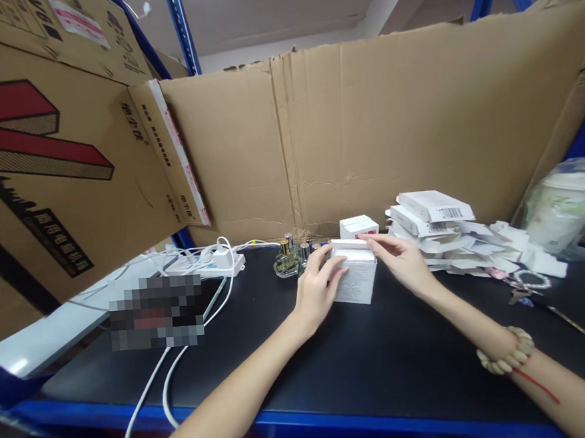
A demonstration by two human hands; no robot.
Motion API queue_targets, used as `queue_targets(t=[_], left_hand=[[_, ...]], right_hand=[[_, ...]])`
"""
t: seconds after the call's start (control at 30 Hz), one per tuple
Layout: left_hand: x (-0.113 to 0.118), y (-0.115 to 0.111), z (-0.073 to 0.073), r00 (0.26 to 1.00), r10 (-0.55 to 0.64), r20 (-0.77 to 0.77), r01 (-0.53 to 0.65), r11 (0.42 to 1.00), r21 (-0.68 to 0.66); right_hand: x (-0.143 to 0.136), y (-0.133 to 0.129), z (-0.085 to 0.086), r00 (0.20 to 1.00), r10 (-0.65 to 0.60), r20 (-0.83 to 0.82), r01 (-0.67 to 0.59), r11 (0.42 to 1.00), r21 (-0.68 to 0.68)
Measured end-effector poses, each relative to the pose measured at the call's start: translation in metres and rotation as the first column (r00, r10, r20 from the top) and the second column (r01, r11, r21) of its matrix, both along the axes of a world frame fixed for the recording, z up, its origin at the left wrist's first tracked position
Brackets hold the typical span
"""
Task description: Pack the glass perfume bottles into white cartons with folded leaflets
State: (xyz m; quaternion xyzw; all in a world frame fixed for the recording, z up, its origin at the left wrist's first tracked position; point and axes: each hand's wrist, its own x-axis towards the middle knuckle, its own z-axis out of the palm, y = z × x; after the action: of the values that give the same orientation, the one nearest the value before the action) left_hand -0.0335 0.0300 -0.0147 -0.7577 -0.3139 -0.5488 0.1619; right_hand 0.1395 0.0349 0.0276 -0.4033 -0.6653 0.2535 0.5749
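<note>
A small white box (356, 282) with grey print stands on the black tabletop (382, 359), its top flap (349, 244) raised. My left hand (317, 287) holds the box at its left side, fingers at the upper edge. The fingertips of my right hand (398, 258) pinch the right end of the flap. Behind it is another white box (358, 227) with a bit of red on it. Small glass bottles (286, 261) with gold and silver caps stand to the left of my left hand, some partly hidden by it.
Flattened white cartons (435, 216) are piled at the right, near keys and a beaded ring (531, 279). A bagged cup (567, 206) stands far right. White cables and a power strip (205, 265) lie left. Cardboard walls (391, 125) enclose the back.
</note>
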Motion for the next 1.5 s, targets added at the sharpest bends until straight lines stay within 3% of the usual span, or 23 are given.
queue_targets(t=[0.2, 0.37, 0.53, 0.77, 0.93, 1.03, 1.17, 1.33, 1.5], left_hand=[[0.002, 0.0, -0.003, 0.991, -0.103, 0.09, 0.105, 0.994, -0.021], [0.004, -0.002, -0.002, 0.983, -0.176, 0.059, 0.177, 0.984, -0.003], [0.004, 0.001, 0.001, 0.997, -0.079, 0.005, 0.079, 0.997, 0.008], [0.006, -0.001, 0.006, 0.991, 0.04, -0.127, -0.033, 0.998, 0.06], [0.004, -0.001, 0.008, 0.986, 0.058, -0.154, -0.048, 0.996, 0.07], [0.004, -0.001, 0.008, 0.99, 0.034, -0.135, -0.028, 0.999, 0.045], [0.005, -0.002, 0.005, 0.997, -0.017, -0.07, 0.013, 0.998, -0.062], [0.011, 0.001, -0.011, 0.982, -0.107, 0.156, 0.15, 0.944, -0.294], [0.009, 0.003, -0.015, 0.973, -0.191, 0.129, 0.228, 0.875, -0.427]], right_hand=[[0.0, 0.004, 0.002, 0.999, 0.016, -0.035, -0.02, 0.992, -0.126], [-0.004, 0.008, 0.01, 0.994, -0.004, -0.106, -0.023, 0.967, -0.253], [0.001, 0.008, 0.014, 0.991, 0.12, -0.061, -0.132, 0.959, -0.251], [0.011, 0.008, 0.01, 0.978, 0.182, 0.102, -0.16, 0.968, -0.191], [0.022, 0.007, 0.012, 0.918, 0.378, 0.118, -0.331, 0.897, -0.293], [0.024, 0.006, 0.012, 0.894, 0.432, 0.123, -0.374, 0.867, -0.328], [0.013, 0.0, 0.002, 0.91, 0.373, 0.18, -0.335, 0.919, -0.21], [0.001, -0.004, -0.025, 0.976, 0.139, 0.166, -0.138, 0.99, -0.021], [0.003, -0.001, -0.04, 0.97, -0.025, 0.241, -0.001, 0.994, 0.109]])
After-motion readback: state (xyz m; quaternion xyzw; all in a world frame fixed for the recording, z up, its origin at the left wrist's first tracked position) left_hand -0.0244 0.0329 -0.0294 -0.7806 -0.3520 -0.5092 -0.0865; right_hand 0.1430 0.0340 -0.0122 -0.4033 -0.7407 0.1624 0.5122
